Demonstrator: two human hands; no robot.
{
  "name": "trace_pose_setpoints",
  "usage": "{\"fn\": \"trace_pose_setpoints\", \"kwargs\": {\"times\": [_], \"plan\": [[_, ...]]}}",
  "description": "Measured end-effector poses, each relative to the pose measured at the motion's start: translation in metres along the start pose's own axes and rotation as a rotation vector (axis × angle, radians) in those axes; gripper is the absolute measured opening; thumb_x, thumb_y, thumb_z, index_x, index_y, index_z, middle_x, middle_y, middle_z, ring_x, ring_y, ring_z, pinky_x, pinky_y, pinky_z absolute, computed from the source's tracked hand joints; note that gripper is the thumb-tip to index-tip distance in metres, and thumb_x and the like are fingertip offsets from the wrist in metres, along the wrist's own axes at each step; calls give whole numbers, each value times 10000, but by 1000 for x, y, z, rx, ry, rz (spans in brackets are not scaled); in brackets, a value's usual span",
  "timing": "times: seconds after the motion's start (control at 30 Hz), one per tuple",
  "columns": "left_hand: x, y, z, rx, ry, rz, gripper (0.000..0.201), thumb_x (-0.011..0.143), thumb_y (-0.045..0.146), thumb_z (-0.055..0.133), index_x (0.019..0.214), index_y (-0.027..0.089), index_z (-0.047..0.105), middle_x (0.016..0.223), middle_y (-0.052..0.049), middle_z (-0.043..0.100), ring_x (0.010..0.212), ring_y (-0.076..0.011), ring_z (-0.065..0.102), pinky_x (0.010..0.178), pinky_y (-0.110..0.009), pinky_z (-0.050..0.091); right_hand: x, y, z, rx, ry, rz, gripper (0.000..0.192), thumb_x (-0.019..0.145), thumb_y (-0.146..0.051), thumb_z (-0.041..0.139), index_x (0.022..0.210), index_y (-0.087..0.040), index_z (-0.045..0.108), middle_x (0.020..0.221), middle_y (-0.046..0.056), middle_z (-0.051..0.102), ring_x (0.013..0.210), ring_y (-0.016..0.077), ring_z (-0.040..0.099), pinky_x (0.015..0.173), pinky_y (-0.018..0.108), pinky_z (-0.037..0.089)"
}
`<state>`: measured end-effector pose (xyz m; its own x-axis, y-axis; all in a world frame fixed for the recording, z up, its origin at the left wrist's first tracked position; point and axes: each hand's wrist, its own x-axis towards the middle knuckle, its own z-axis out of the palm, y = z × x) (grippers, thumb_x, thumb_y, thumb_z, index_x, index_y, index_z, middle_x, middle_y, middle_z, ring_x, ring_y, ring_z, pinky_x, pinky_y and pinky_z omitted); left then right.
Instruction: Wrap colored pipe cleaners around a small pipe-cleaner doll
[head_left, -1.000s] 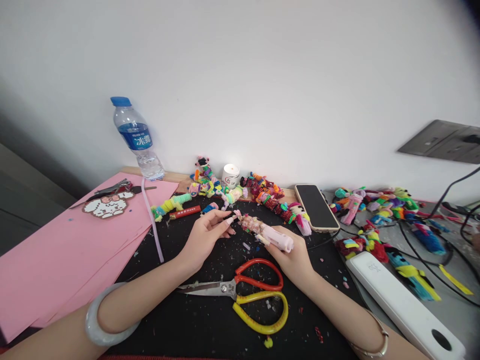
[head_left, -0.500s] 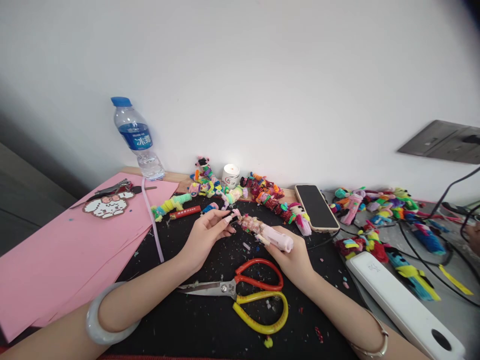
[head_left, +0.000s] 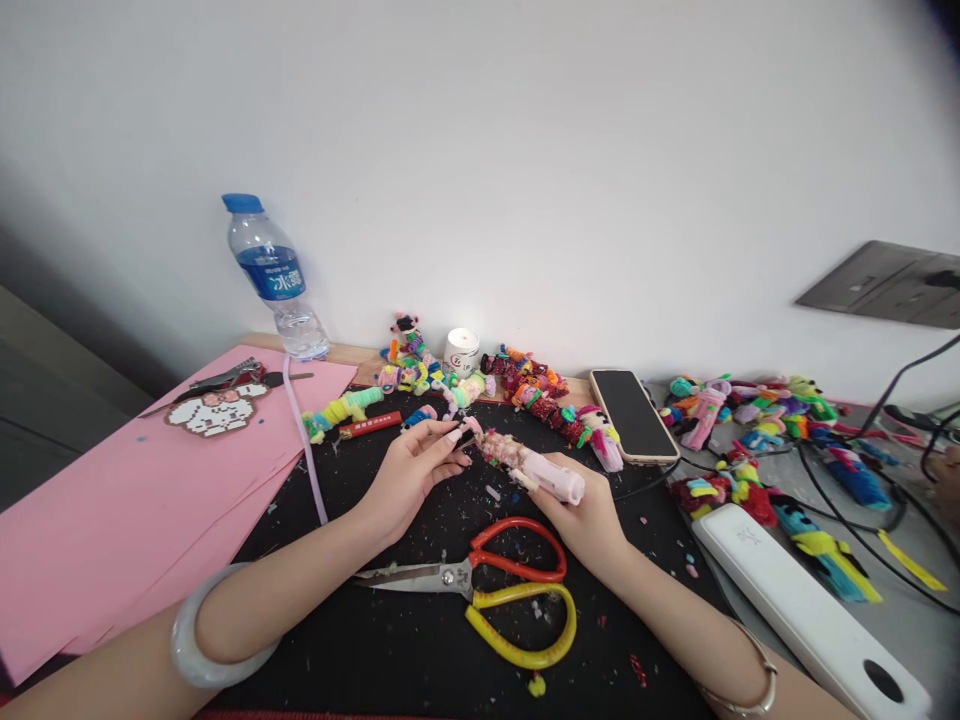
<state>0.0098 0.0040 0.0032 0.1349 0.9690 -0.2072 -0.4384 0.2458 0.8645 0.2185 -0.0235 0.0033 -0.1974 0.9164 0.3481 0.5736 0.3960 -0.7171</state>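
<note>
Your left fingers [head_left: 439, 455], thumb and forefinger all but closed, sit at the left tip of the pink piece [head_left: 551, 475]; cannot tell whether they grip it. The piece lies between your two hands, held above the mat, sloping down rightward: pink tip, then a knobbly, multicoloured speckled middle, then a smooth pale-pink tubular end. Your right fingers [head_left: 551, 512] are wrapped around that tubular end, thumb below it.

Surface and room, left to right. Pink sheets [head_left: 150, 500] overlap well left of your left fingers; beyond, a water bottle [head_left: 270, 275] stands by the plain wall [head_left: 480, 180]. A strip of pale tabletop [head_left: 352, 355] shows along the wall. Black mat [head_left: 420, 660] under your fingers, littered with clippings. Scissors [head_left: 450, 578] lie below both sets of fingers, blades leftward. A phone [head_left: 634, 415] lies right of your right fingers, past the fuzzy figures [head_left: 536, 390]; a wall plate [head_left: 885, 282] is farther right.

Materials: bottle clear plastic, blue cap, narrow waist. Scissors: metal blades, one red and one yellow looped handle. Figures beyond your fingers: soft, coiled, ribbed, mixed colours. Far right, a white bar [head_left: 802, 600], smooth, round-cornered, dark oval at its near end.
</note>
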Motion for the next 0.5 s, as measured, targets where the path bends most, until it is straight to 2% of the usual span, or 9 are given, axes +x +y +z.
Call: {"fn": "trace_pose_setpoints", "kwargs": {"times": [0.5], "plan": [[1,0,-1,-73,15,-49,214,701,248,708,890,180,635,850,-4,666,657,-74,627,659,-201,502,-1,1,0,-9,-3,1,66,815,-226,557,830,-177,598,721,19,628,624,154,568,580,240,443]]}}
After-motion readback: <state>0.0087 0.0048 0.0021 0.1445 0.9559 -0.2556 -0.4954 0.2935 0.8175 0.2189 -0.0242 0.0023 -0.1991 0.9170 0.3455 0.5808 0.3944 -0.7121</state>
